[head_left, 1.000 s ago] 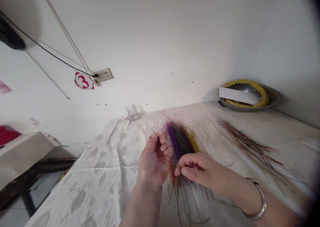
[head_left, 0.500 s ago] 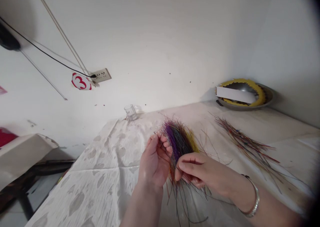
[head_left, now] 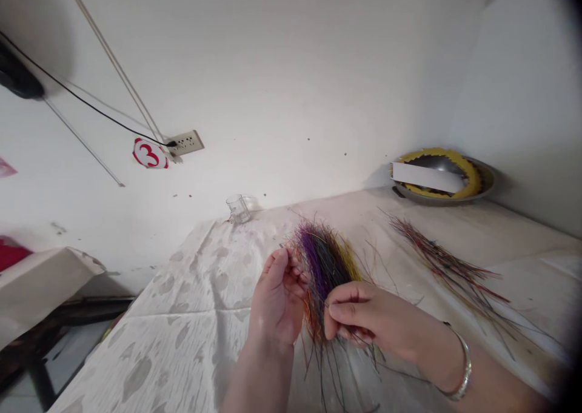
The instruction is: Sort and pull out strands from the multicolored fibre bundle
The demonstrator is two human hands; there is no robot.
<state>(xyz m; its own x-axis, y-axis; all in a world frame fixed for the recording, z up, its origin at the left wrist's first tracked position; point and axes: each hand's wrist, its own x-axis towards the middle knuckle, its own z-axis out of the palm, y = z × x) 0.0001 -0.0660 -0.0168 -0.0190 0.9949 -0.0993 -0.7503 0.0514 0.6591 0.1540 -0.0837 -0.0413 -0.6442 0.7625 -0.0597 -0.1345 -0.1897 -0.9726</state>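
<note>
The bundle of dyed strands [head_left: 324,273] looks thin, stiff and glossy, with the strongest sheen on the purple (too fine to tell plastic from natural fibre). Beyond the bundle, a smooth clear cup [head_left: 238,209] of glass or plastic stands to the left, and a shiny metal dish [head_left: 485,179] holds a matt white paper strip [head_left: 425,177] to the right. Below the bundle lies a matt, creased cloth [head_left: 182,340], and to its right a polished metal bangle [head_left: 464,364] gleams.

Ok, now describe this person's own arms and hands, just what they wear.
The left hand and right hand are bare, with no gloves, and no sleeve shows on either forearm. A thin silver-coloured bangle circles the right wrist; the left wrist shows no jewellery.
</note>
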